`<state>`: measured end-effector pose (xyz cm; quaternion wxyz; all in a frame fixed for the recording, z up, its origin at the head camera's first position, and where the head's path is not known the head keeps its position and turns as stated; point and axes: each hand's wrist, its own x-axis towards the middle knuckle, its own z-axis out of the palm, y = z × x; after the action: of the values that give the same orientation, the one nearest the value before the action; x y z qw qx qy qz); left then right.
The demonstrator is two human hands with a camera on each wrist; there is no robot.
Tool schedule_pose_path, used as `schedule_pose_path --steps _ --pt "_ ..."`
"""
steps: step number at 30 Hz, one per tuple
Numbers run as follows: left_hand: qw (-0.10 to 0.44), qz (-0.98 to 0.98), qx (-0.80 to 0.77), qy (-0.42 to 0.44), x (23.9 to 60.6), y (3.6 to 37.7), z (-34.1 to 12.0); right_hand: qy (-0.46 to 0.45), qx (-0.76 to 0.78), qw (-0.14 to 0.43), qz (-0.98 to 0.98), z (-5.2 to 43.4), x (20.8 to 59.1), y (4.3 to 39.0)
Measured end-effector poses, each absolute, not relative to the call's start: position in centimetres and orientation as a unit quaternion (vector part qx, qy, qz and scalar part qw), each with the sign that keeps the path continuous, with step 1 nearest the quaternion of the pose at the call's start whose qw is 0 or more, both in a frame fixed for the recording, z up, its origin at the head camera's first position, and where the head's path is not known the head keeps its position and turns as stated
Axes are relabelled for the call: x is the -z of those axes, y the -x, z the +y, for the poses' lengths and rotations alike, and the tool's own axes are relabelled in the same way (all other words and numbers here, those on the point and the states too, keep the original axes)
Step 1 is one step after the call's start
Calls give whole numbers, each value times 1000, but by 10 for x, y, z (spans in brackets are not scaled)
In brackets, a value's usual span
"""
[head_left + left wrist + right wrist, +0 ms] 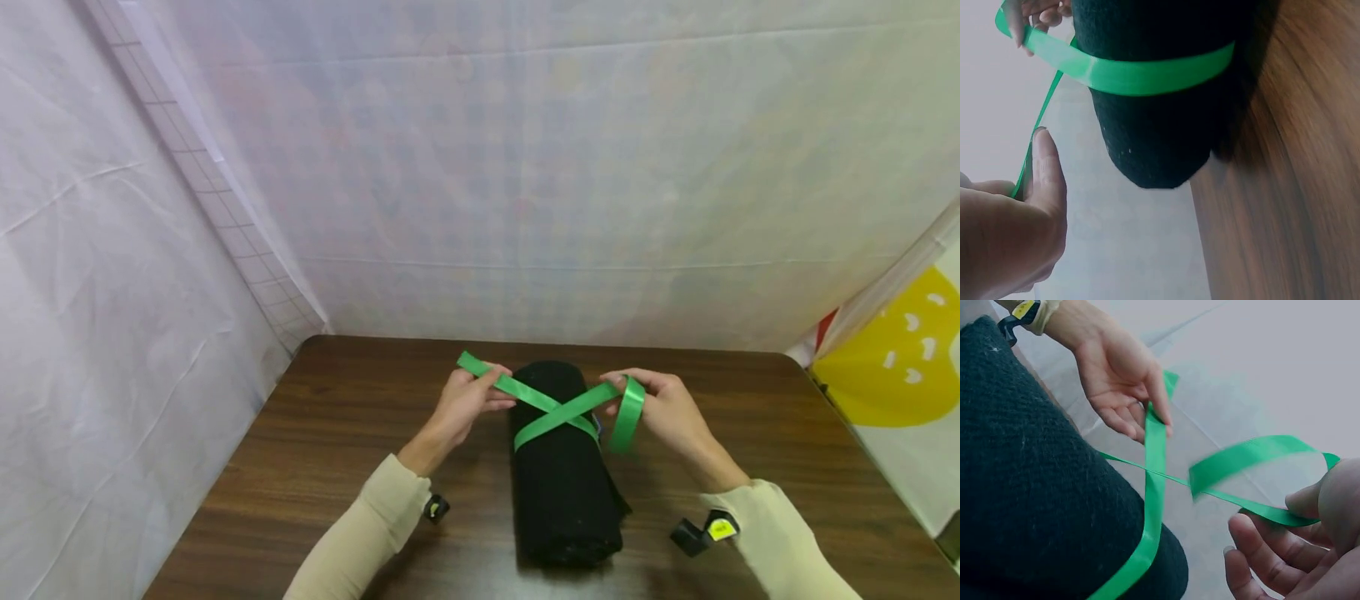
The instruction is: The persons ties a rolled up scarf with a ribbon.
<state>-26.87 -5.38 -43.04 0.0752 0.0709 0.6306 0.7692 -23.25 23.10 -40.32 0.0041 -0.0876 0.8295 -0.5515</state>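
A rolled black cloth (pixel 562 500) lies lengthwise on the table, with a green ribbon (pixel 555 417) passed round it and crossing itself over the top. My left hand (pixel 468 404) pinches one end of the ribbon between thumb and fingers, left of the roll; a short tail sticks out beyond the thumb. On the other side my right hand (pixel 660 408) pinches the second end, whose longer tail loops down from the fingers. In the right wrist view both ribbon (pixel 1155 462) lengths stretch from the roll (pixel 1054 487) and cross between the hands.
The brown wooden table (pixel 337 467) has its far edge against a white sheet (pixel 525 208). Another white sheet (pixel 97 333) hangs along the left. At the right stands a panel with a yellow shape (pixel 892 358). Dark camera mounts (pixel 693 536) hang at the wrists.
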Motion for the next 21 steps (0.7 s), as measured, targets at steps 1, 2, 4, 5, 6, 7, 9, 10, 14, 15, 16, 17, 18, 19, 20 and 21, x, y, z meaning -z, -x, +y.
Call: schedule_pose_path --steps 1,2,4,5,6,7,9,10,14,15,16,17,18,19,20,21 --pt "71 632 -769 -70 431 268 -57 88 554 6 828 233 404 233" --pt "68 635 -767 -70 431 268 -59 90 554 7 828 236 406 234" --pt "67 639 -764 -67 432 266 -65 96 563 14 821 240 408 235" --pt "68 642 -761 -66 433 266 -68 101 571 20 814 243 409 236" --pt "69 647 -756 -67 434 265 -71 105 581 27 807 245 410 236" --pt "71 653 -751 -66 434 264 -73 109 588 35 801 247 411 237" --pt "77 662 -743 -64 436 264 -78 115 605 51 786 251 413 238" --pt "80 667 -738 -64 437 263 -80 116 613 58 780 253 414 238" --pt "92 680 -725 -61 442 262 -88 122 607 56 783 260 419 239" --pt "93 682 -723 -59 443 262 -91 123 601 50 788 261 420 239" --pt "94 683 -722 -57 443 261 -92 121 598 46 791 263 422 240" --pt "95 682 -723 -56 445 261 -95 122 594 42 794 265 423 240" --pt "96 684 -721 -56 446 261 -97 122 590 40 797 267 425 240" --pt "97 683 -722 -53 447 261 -98 119 590 42 797 269 427 240" --pt "98 683 -722 -54 448 261 -100 119 594 43 794 272 429 240" --pt "99 683 -722 -54 449 260 -102 119 598 46 792 275 431 240"
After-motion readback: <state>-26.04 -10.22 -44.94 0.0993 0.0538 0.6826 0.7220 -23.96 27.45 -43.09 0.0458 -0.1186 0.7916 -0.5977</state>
